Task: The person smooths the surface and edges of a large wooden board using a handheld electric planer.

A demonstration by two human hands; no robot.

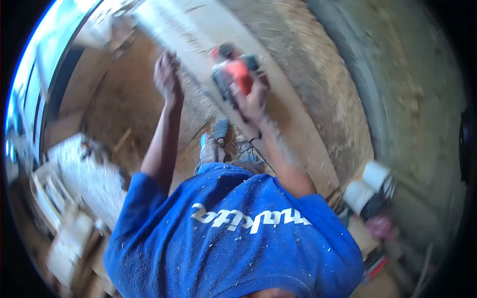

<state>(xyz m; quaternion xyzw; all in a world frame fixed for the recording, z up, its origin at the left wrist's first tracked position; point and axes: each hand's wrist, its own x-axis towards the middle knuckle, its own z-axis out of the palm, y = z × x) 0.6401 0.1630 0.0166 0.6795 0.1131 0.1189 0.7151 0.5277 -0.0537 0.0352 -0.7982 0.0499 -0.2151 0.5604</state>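
A long pale wooden plank point(298, 134) runs diagonally from the top left to the lower right, dusted with shavings. My right hand point(252, 102) grips a red and black power tool point(233, 72) that sits on top of the plank. My left hand point(167, 74) reaches to the plank's near edge and holds it, fingers curled on the wood. The picture is blurred by motion. Below the hands are my blue shirt point(233, 238) with white lettering and my shoes point(218, 144) on the floor.
Sawdust covers the brown floor point(124, 104). Stacked wood offcuts and boards point(69, 208) lie at the left. White containers and red items point(372, 193) sit at the right by a grey concrete wall point(412, 89). A bright opening point(30, 84) is at the far left.
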